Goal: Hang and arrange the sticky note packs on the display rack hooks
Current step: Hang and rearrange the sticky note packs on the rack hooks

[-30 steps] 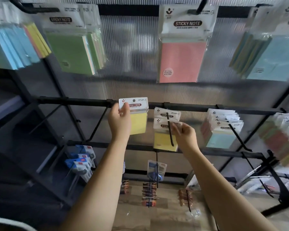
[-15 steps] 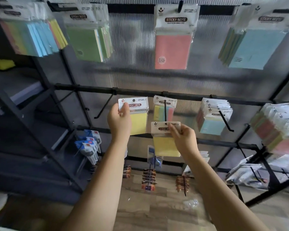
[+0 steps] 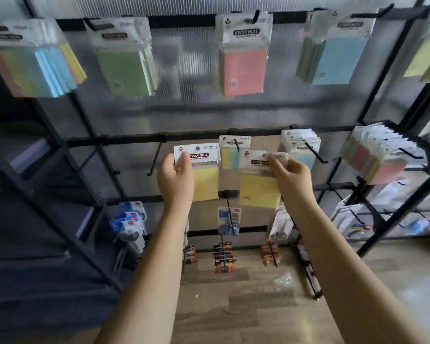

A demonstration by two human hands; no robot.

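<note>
My left hand (image 3: pixel 176 180) pinches the white header of a yellow sticky note pack (image 3: pixel 205 175), held up in front of the middle rail. My right hand (image 3: pixel 291 178) pinches the header of a second yellow sticky note pack (image 3: pixel 258 189), held free of the hooks just right of the first. Behind and between them a multicoloured pack (image 3: pixel 230 155) hangs on a black hook (image 3: pixel 236 145). An empty hook (image 3: pixel 155 157) juts from the rail left of my left hand.
Larger packs hang on the top rail: green (image 3: pixel 124 68), pink (image 3: pixel 243 68), blue (image 3: pixel 338 58). Stacks of small packs (image 3: pixel 299 147) fill hooks to the right. Lower hooks carry blue items (image 3: pixel 128 219) and small packets (image 3: pixel 222 254). A black shelf frame (image 3: pixel 35 204) stands left.
My right hand has pulled its yellow pack off the middle hook, then lifted it up and to the right. The left hand keeps its pack in about the same place. The camera tilted up.
</note>
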